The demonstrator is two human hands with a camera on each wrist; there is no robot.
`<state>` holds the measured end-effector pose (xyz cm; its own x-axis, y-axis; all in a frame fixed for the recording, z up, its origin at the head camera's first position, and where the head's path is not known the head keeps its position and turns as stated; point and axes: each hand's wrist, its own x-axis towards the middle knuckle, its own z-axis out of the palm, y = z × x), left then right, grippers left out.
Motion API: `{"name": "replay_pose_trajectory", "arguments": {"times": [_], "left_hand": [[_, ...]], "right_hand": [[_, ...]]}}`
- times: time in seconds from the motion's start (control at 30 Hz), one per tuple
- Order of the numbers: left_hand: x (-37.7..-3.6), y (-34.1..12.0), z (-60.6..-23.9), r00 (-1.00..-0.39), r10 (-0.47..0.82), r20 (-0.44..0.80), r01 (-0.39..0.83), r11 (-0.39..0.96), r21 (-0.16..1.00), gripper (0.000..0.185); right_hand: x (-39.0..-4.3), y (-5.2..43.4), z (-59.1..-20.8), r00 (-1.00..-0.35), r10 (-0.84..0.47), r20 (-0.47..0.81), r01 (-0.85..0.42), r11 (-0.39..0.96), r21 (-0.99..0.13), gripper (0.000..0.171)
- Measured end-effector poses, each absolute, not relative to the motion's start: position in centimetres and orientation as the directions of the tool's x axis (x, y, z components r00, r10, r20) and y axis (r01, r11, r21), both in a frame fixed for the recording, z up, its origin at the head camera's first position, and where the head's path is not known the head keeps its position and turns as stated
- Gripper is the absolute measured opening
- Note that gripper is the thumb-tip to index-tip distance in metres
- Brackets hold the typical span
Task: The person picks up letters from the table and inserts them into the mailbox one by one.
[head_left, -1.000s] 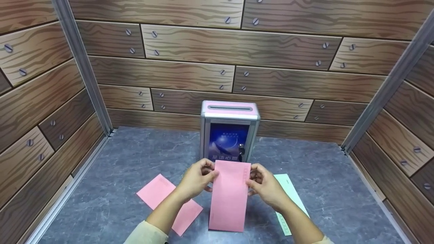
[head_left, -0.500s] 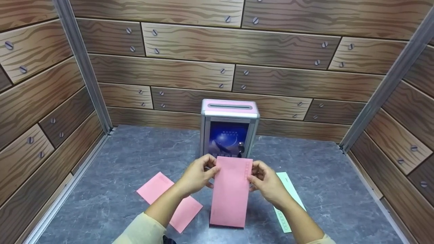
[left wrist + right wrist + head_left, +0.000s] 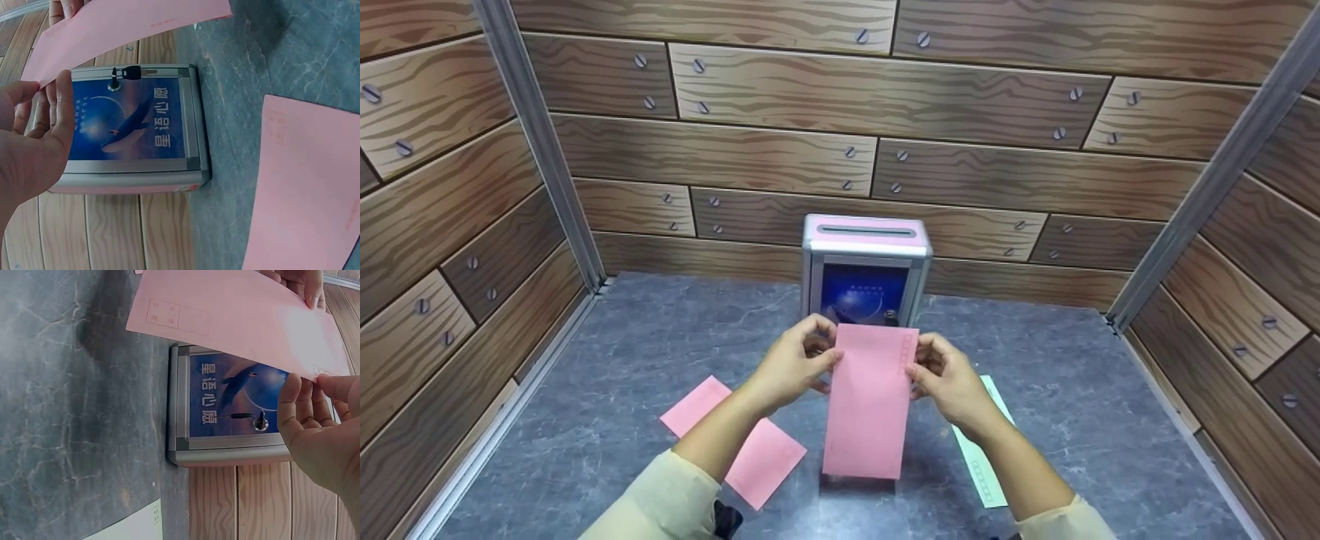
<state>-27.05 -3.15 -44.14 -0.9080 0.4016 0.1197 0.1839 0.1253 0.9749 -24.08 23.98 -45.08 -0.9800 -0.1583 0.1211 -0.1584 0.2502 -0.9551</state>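
Between both hands a pink envelope [image 3: 871, 405] hangs upright, its lower end above the tabletop. My left hand [image 3: 795, 360] pinches its left edge near the top, thumb in front and fingers behind. At the opposite edge my right hand [image 3: 949, 382] pinches it the same way. Behind the envelope stands a silver-framed box [image 3: 868, 247] with a slot [image 3: 866, 231] in its pink top. The box's blue front panel [image 3: 129, 121] shows a whale picture, and a key [image 3: 132, 73] sits in its lock.
A second pink envelope [image 3: 765, 465] lies on the grey marbled table [image 3: 622, 480] under the left forearm. A pale green envelope [image 3: 979, 465] lies beneath the right forearm. Wood-patterned walls [image 3: 772, 157] close in the back and both sides.
Both hands have raised the pink envelope, so its lower end is higher and it covers more of the box's front panel. The other envelopes stay on the table.
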Motion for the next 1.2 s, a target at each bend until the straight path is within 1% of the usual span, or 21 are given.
{"name": "replay_pose_trajectory", "arguments": {"times": [0.17,0.37,0.6,0.8,1.03,1.2], "left_hand": [[-27.5,-3.1,-43.4,-0.908,0.4,0.127,0.198,0.143,0.97,0.013],[-28.1,-3.2,-42.8,-0.92,0.375,0.108,0.184,0.172,0.968,0.011],[-28.7,-3.6,-41.9,-0.93,0.348,0.117,0.188,0.177,0.966,0.009],[-29.5,-3.5,-40.5,-0.939,0.311,0.151,0.218,0.192,0.957,0.01],[-30.0,-3.1,-39.2,-0.934,0.279,0.225,0.303,0.281,0.911,0.013],[-30.4,-2.6,-38.9,-0.932,0.267,0.245,0.312,0.248,0.917,0.013]], "right_hand": [[-24.6,23.9,-44.4,-0.981,-0.149,0.124,-0.156,0.226,-0.962,0.026],[-25.2,23.3,-43.8,-0.985,-0.111,0.136,-0.157,0.219,-0.963,0.024],[-25.9,22.6,-43.1,-0.982,-0.084,0.171,-0.185,0.211,-0.96,0.021],[-26.9,22.4,-42.1,-0.971,-0.078,0.227,-0.239,0.223,-0.945,0.02],[-27.9,22.6,-40.7,-0.961,-0.083,0.263,-0.276,0.246,-0.929,0.02],[-28.4,22.9,-39.8,-0.962,-0.069,0.264,-0.272,0.276,-0.922,0.021]]}}
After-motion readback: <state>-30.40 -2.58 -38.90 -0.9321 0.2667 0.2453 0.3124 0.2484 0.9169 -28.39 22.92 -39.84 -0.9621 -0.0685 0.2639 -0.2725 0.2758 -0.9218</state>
